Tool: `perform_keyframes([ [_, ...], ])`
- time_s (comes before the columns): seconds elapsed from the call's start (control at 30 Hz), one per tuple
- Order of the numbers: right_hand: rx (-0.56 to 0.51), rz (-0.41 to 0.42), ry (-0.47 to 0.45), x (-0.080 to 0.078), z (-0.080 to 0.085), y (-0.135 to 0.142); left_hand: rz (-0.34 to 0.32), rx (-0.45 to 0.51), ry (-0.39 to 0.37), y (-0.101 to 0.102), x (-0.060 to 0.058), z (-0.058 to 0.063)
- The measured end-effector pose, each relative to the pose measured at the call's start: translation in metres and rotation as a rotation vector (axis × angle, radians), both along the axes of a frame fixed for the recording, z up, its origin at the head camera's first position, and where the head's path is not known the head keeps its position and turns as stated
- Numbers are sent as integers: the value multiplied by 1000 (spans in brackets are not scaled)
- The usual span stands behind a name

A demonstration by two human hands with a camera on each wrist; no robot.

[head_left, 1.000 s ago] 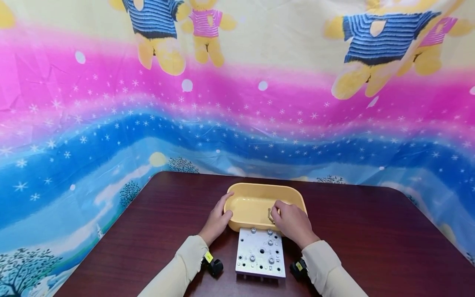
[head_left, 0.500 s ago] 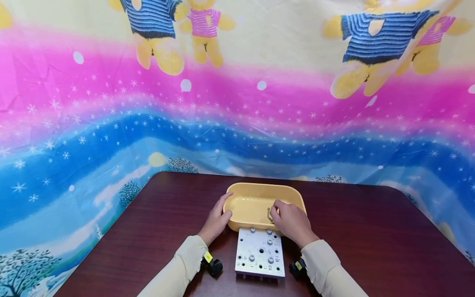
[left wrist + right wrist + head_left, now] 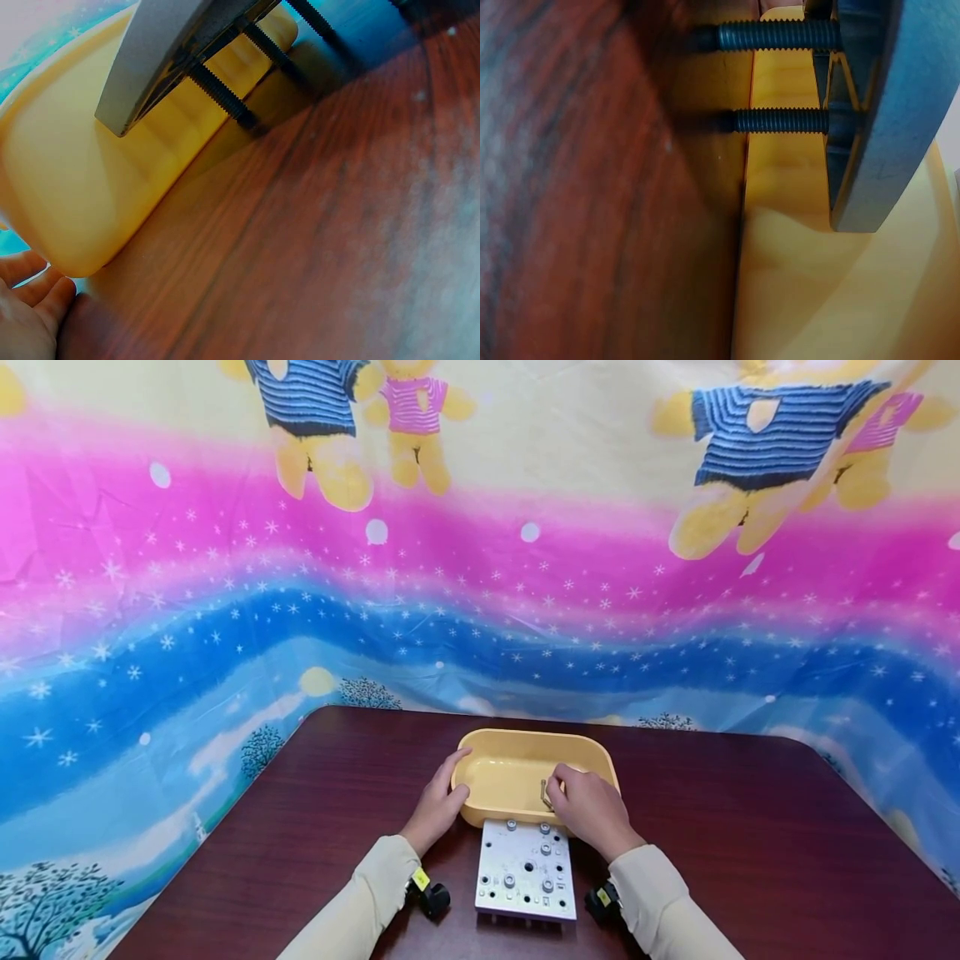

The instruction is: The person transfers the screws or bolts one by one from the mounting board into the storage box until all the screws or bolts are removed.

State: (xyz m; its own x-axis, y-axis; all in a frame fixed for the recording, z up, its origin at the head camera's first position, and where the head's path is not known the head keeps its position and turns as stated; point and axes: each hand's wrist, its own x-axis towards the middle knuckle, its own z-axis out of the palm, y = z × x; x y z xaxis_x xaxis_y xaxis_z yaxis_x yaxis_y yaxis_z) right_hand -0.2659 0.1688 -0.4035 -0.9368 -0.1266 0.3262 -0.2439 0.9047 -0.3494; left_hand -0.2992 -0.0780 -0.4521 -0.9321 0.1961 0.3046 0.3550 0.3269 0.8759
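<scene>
A yellow plastic tray (image 3: pixel 517 739) stands on the table behind a silver metal plate (image 3: pixel 517 860). My left hand (image 3: pixel 438 802) rests against the tray's left end, thumb and fingers spread along its rim. In the left wrist view, fingers (image 3: pixel 56 296) touch the tray's outer corner. My right hand (image 3: pixel 592 806) reaches over the right end, fingers bent down into the tray. Right beside its fingertips show thin brass-coloured screws (image 3: pixel 544 792). Whether the fingers pinch one I cannot tell, as the hand hides it. Several socket-head bolts (image 3: pixel 546 849) sit in the plate.
Threaded bolt shanks (image 3: pixel 780 120) stick out below the plate and hold it above the dark wooden table (image 3: pixel 750 827). The plate lies between both forearms, close against the tray's front. A printed curtain (image 3: pixel 480 568) hangs behind the table. Black wrist cameras (image 3: pixel 432 900) flank the plate.
</scene>
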Motion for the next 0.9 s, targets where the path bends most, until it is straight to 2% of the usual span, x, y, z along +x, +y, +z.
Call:
perform_keyframes([
  [0.33,-6,2,6,0,0,0,-12,22,-31,0,0,-1],
  [0.9,-10,-6,2,1,-1,-1,-21,18,-14,-1,2,1],
])
